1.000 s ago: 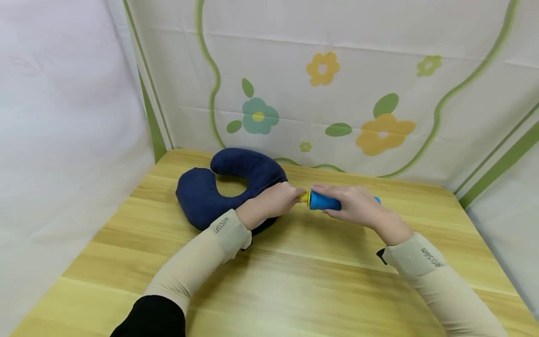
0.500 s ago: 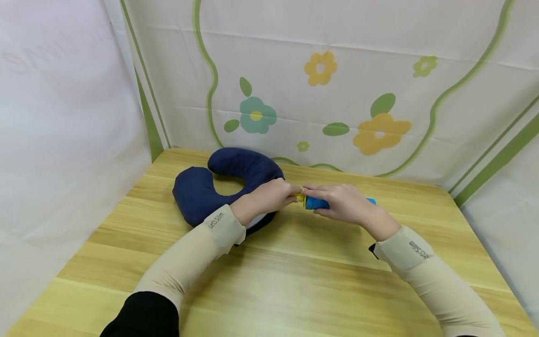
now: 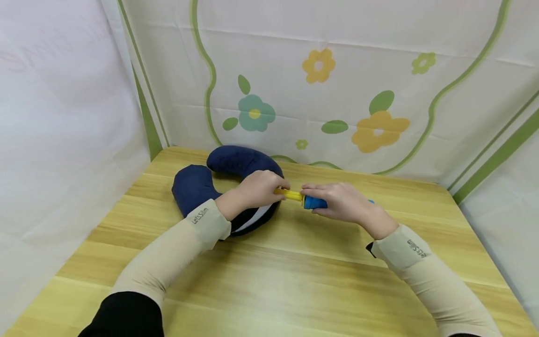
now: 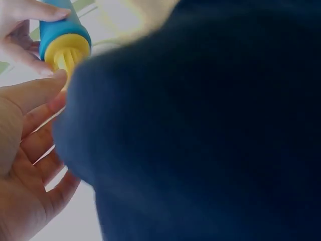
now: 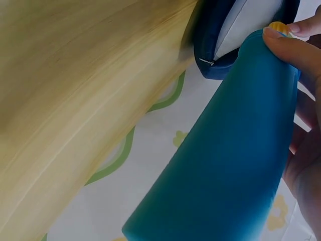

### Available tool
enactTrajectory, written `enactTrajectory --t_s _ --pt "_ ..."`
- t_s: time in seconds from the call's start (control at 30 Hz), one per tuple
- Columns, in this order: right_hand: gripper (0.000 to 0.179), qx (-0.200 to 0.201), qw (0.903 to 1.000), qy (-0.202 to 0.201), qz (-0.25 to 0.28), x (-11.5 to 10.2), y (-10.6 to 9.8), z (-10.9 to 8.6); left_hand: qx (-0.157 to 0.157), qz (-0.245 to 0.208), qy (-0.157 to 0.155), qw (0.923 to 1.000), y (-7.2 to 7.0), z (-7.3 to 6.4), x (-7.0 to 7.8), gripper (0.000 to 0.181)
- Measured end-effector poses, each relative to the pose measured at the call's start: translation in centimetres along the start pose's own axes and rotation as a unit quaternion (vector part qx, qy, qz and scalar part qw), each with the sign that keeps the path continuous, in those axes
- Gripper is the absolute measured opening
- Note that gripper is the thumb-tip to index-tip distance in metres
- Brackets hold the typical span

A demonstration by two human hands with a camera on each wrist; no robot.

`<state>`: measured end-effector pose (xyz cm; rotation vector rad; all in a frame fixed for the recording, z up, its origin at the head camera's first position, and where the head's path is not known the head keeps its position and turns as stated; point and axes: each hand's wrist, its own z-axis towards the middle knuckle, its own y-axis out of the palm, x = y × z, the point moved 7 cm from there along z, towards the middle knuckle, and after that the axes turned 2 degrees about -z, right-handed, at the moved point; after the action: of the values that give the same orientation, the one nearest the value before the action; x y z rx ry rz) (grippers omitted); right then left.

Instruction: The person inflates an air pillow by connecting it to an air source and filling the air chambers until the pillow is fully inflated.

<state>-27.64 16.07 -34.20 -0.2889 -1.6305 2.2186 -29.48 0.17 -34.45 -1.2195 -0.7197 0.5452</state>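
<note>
A blue tube (image 3: 314, 202) with a yellow ribbed rod (image 3: 291, 194) at its left end is held above the table between my two hands. My right hand (image 3: 343, 202) grips the tube, fingers over its top and thumb along its near side. My left hand (image 3: 258, 188) pinches the rod's outer end between thumb and fingers. In the left wrist view the rod (image 4: 66, 57) comes out of a round yellow collar. The tube's long body (image 5: 225, 150) fills much of the right wrist view. A navy U-shaped neck pillow (image 3: 189, 185) lies under and behind my left hand.
The wood-grain table (image 3: 273, 290) runs back to a white curtain (image 3: 286, 70) printed with flowers. Another white curtain (image 3: 63, 140) hangs along the left side. The pillow shows a white strip (image 3: 254, 218) on its near side.
My left hand has moved left, away from the right hand, and a longer stretch of the yellow rod shows outside the blue tube. The right hand shifted slightly left, still gripping the tube.
</note>
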Motion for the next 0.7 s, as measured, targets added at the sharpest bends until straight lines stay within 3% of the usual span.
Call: enactTrajectory --t_s 0.2,0.5,0.6,0.7 --pt "0.061 0.007 0.9999 -0.003 -0.008 0.1 0.0 0.2 0.036 0.035 0.018 0.9986 -0.9 -1.3 -0.7 0.024" --pt "0.06 0.014 0.9998 -0.005 -0.016 -0.1 -0.1 0.1 -0.003 0.049 -0.034 0.9982 -0.4 -2.1 -1.9 0.038" --pt "0.06 0.015 0.9997 -0.007 -0.016 -0.1 -0.1 0.0 0.003 0.053 -0.032 0.9981 -0.4 -2.3 -2.3 0.035" --pt "0.059 0.012 0.9998 -0.006 -0.016 -0.1 -0.1 0.0 0.022 0.047 -0.012 0.9986 -0.6 -2.5 -2.5 0.029"
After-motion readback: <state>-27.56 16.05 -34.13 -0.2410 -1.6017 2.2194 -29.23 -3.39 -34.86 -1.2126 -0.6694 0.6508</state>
